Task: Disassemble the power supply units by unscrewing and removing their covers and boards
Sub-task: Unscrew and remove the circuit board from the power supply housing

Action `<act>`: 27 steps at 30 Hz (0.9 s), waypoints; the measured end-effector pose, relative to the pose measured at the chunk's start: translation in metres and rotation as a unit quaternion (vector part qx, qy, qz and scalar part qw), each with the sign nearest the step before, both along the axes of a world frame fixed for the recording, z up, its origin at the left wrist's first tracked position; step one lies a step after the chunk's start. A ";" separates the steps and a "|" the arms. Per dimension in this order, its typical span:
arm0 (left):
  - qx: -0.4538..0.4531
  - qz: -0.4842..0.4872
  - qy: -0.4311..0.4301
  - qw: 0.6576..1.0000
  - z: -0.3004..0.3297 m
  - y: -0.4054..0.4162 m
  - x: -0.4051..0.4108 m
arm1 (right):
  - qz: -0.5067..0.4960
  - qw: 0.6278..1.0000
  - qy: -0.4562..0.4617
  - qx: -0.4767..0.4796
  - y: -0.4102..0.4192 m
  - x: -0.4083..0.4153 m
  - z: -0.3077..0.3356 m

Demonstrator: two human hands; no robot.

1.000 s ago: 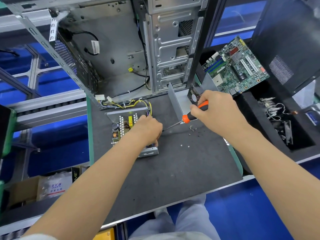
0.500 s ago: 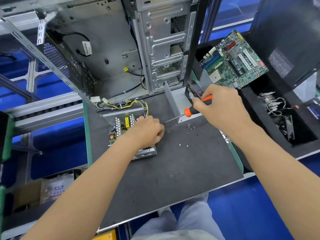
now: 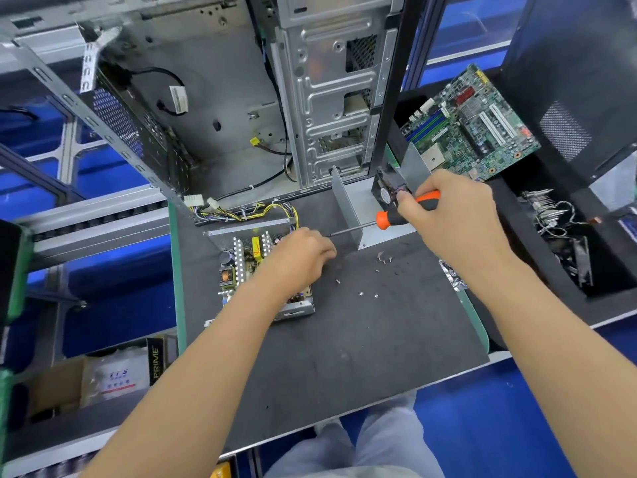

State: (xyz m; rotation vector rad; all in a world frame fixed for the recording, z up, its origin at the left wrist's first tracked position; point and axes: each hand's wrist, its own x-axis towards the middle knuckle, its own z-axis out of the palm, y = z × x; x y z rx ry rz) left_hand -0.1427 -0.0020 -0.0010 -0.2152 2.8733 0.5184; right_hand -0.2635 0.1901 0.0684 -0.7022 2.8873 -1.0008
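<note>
— Where is the power supply unit sitting?

— On the dark mat of the desk, toward its left edge. Its cover is off, so the board with its coils and white heat sinks shows inside the metal tray. A bundle of yellow and black wires runs out of its far side.

— And the hands?

— The left hand rests on the right part of the unit, fingers curled down onto it; whether they pinch anything there I cannot tell. The right hand grips the orange and black handle of a screwdriver. The shaft points left, its tip just beside the left hand's knuckles.

— What stands between them?

— A bent grey metal cover stands upright just behind the screwdriver shaft, and a small black fan sits beside it, close to the right hand's fingertips.

— Anything loose on the mat?

— Several small screws lie scattered to the right of the unit, between the two forearms.

— What about farther out?

— An open computer case stands at the back of the desk, with cables hanging inside. To the right, a green motherboard leans in a black bin, which also holds wires and metal parts. At the lower left, a cardboard box sits below the desk with a white packet in it.
</note>
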 end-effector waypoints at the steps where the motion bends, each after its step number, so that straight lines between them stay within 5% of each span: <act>1: 0.020 0.030 0.060 0.998 0.005 -0.007 0.006 | 0.004 1.000 -0.005 -0.005 -0.003 0.002 -0.001; 5: -0.007 0.185 0.232 0.955 0.011 -0.040 0.025 | 0.036 0.999 -0.016 -0.004 -0.023 0.010 -0.005; 12: -0.033 0.325 0.180 0.928 0.001 -0.077 0.053 | 0.051 0.998 -0.024 -0.008 -0.044 0.012 -0.003; 15: 0.037 0.359 0.174 0.916 -0.004 -0.094 0.079 | 0.043 0.998 -0.031 -0.012 -0.040 0.003 0.005; 21: 0.213 0.470 0.191 0.835 -0.013 -0.097 0.127 | 0.137 0.986 -0.049 -0.078 -0.057 0.020 0.030; 27: 0.245 0.402 0.133 0.872 -0.041 -0.078 0.169 | 0.331 0.944 -0.005 -0.001 -0.117 0.088 0.031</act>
